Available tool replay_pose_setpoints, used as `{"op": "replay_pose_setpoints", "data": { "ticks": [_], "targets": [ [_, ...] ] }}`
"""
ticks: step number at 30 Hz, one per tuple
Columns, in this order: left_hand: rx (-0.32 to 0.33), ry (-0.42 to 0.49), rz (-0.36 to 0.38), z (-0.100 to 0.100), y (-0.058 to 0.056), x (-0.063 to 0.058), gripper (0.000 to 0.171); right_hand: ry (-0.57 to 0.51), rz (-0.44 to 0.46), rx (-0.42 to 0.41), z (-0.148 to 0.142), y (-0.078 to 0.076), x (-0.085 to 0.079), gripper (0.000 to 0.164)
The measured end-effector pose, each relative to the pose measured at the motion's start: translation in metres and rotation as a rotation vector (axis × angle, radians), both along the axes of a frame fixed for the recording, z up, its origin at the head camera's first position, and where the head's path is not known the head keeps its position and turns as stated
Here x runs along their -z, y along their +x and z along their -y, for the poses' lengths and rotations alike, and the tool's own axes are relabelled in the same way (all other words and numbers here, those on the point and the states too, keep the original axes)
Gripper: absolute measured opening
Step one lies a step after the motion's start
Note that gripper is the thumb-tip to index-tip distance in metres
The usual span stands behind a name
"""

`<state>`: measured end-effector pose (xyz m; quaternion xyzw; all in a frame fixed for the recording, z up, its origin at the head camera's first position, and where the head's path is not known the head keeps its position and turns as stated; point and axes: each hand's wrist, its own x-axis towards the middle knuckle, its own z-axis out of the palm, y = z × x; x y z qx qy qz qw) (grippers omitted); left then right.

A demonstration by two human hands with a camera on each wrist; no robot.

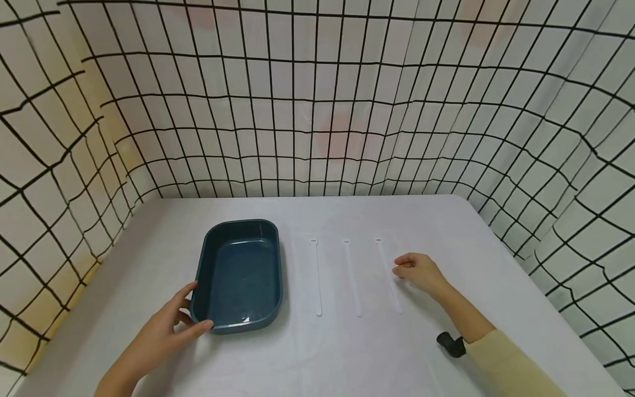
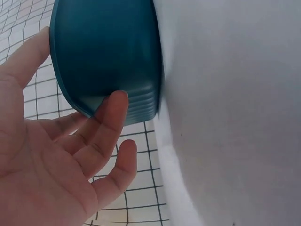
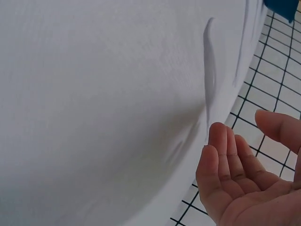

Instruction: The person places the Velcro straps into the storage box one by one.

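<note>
While the left hand [image 1: 161, 336] grips a blue rectangular tray [image 1: 244, 284], the empty right hand [image 1: 421, 272] hovers by a thin white strip [image 1: 389, 277], probably light, flexible plastic, best pinched mid-length.

No readable text or labels.

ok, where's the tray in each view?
Head: left of centre, the left hand at the near-left corner of the tray.
Left wrist: upper left, cut off by the top edge.
Right wrist: only a blue corner, at the top-right edge.
Shared landmark: the black grid, visible in all three.
</note>
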<state>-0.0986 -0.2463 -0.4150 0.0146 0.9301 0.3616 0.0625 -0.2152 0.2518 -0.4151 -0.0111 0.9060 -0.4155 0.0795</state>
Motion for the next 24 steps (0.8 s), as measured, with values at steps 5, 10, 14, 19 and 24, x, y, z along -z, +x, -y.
{"op": "replay_pose_setpoints", "data": {
  "ticks": [5, 10, 14, 19, 24],
  "targets": [
    [0.002, 0.015, -0.035, 0.0, 0.003, 0.001, 0.088, -0.001, 0.018, 0.034, 0.006, -0.006, 0.006, 0.034],
    [0.009, 0.031, -0.054, 0.0, 0.004, 0.002, 0.086, 0.016, 0.022, 0.081, 0.01, -0.011, 0.012, 0.031],
    [0.013, 0.042, -0.039, -0.001, 0.003, 0.002, 0.086, 0.063, 0.013, 0.113, 0.011, -0.015, 0.016, 0.031],
    [0.003, 0.032, -0.003, -0.002, 0.002, 0.001, 0.088, 0.128, 0.005, 0.125, 0.014, -0.02, 0.018, 0.031],
    [-0.013, 0.025, 0.011, -0.001, 0.002, 0.0, 0.09, 0.164, 0.009, 0.131, 0.019, -0.024, 0.02, 0.032]
  ]
}}
